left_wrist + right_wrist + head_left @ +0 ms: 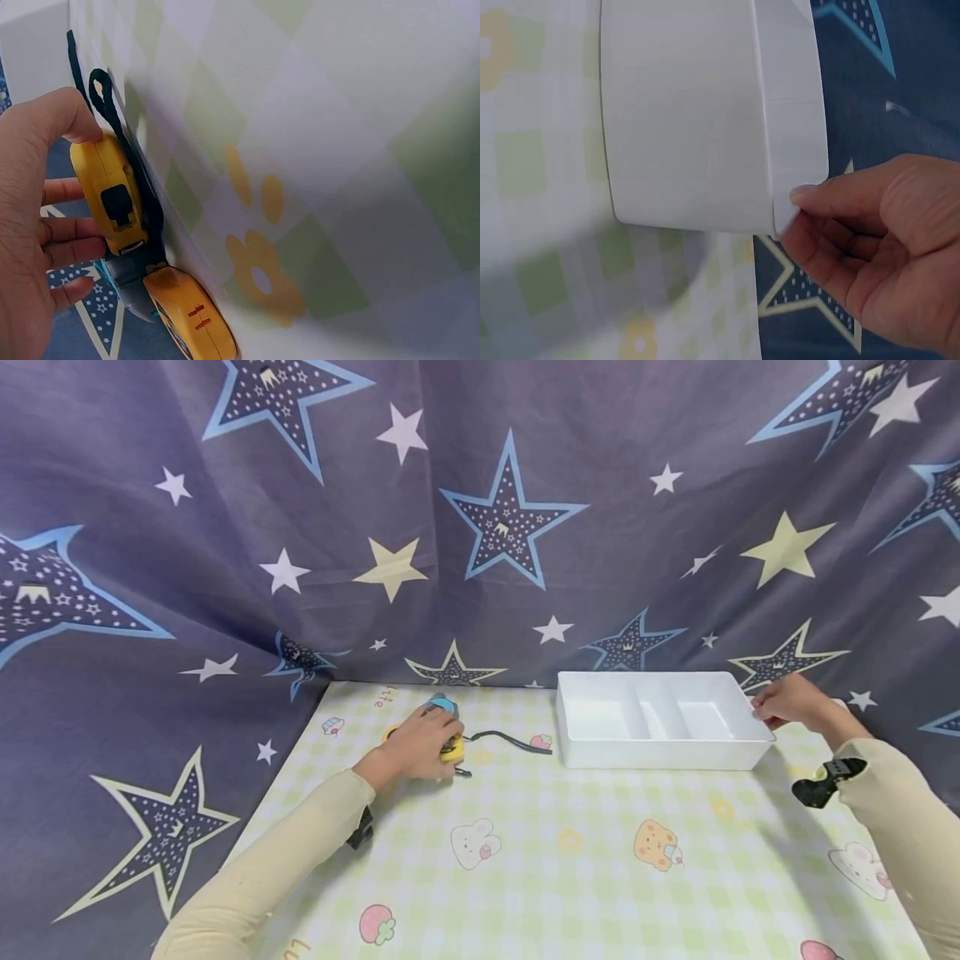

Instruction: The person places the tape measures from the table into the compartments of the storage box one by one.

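Observation:
At the table's back left, my left hand (420, 743) grips a yellow tape measure (96, 161), thumb on one end and fingers along its far side. A black wrist strap (517, 742) trails from there toward the box. Close by lie a second yellow tape measure (196, 319) and a grey-and-teal one (442, 703), both partly covered in the head view. My right hand (798, 706) pinches the right end of a white divided box (667, 754), with the thumb on its rim (801, 196) and the fingers below.
The box stands at the table's back right, its compartments facing up with nothing in them. A checked cloth with cartoon prints (540, 868) covers the table. Behind and to the left hangs a dark star-patterned curtain (480, 610).

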Tool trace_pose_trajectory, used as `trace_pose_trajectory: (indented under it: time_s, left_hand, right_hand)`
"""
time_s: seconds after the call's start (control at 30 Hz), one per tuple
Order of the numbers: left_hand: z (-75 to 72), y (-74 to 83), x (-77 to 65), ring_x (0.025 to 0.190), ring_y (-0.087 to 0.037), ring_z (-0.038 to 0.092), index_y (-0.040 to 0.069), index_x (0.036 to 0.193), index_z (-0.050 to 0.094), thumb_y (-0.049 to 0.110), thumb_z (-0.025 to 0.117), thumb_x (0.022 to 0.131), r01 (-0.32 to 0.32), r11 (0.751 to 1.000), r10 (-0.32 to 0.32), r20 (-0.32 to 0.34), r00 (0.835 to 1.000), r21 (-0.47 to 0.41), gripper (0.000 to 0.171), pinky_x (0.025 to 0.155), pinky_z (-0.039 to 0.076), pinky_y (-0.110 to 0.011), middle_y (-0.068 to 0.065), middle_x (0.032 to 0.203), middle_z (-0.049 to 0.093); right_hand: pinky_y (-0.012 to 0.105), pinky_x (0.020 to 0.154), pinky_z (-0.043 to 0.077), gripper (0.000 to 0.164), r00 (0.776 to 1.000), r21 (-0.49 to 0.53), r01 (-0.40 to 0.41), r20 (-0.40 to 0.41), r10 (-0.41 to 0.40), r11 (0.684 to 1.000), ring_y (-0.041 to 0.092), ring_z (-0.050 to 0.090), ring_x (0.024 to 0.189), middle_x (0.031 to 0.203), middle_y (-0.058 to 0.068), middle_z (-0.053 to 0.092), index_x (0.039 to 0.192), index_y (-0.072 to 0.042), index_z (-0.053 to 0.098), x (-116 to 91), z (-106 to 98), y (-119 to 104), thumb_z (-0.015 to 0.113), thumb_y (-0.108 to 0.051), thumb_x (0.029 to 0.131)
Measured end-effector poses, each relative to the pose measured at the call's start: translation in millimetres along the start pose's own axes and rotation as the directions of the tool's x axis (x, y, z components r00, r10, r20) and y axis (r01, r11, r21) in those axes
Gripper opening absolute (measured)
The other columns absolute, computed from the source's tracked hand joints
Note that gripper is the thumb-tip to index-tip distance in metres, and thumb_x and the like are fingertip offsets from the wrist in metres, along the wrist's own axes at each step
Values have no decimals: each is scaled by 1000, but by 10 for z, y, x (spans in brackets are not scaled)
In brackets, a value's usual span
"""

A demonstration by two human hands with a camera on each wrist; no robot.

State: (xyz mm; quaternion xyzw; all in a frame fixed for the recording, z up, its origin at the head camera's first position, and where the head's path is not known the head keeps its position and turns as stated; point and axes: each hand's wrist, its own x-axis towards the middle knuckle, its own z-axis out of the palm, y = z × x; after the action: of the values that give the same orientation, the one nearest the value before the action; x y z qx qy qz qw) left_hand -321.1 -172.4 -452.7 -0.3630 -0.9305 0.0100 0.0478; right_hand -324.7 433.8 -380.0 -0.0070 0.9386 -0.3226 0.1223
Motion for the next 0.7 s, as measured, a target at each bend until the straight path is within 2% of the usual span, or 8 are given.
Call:
trace_pose_trajectory:
  time_s: [0.23,0.4,0.53,0.7]
  left_hand:
    - [-15,5,-1,115,-25,57,17,124,61,47,66,92,-1,1000,1,10,1000,0,45,106,42,-54,-6,123,60]
    - [-25,10,1,119,-27,57,16,127,62,48,66,91,4,1000,-4,18,1000,-9,49,106,42,-55,-7,125,61]
    - [-30,16,-1,120,-27,57,16,127,62,48,66,91,7,1000,-7,17,1000,-13,49,108,41,-56,-7,126,61]
    - [-42,30,1,119,-27,57,16,126,61,47,67,91,13,1000,-13,22,1000,-11,47,109,40,-56,-7,125,61]
  right_hand:
    - [32,67,61,26,999,31,25,28,-26,999,12,66,68,79,3,69,104,24,60,-52,186,-241,67,4,88]
    - [30,68,62,23,998,68,23,48,-27,997,10,67,68,78,1,68,100,21,63,-70,301,-376,70,3,88]
    - [28,68,61,20,996,130,-19,85,8,991,9,68,67,75,-1,67,98,17,64,-100,376,-482,71,3,87]
    - [25,70,61,13,979,222,-102,194,58,970,7,66,68,75,-2,65,97,10,64,-129,435,-598,70,2,88]
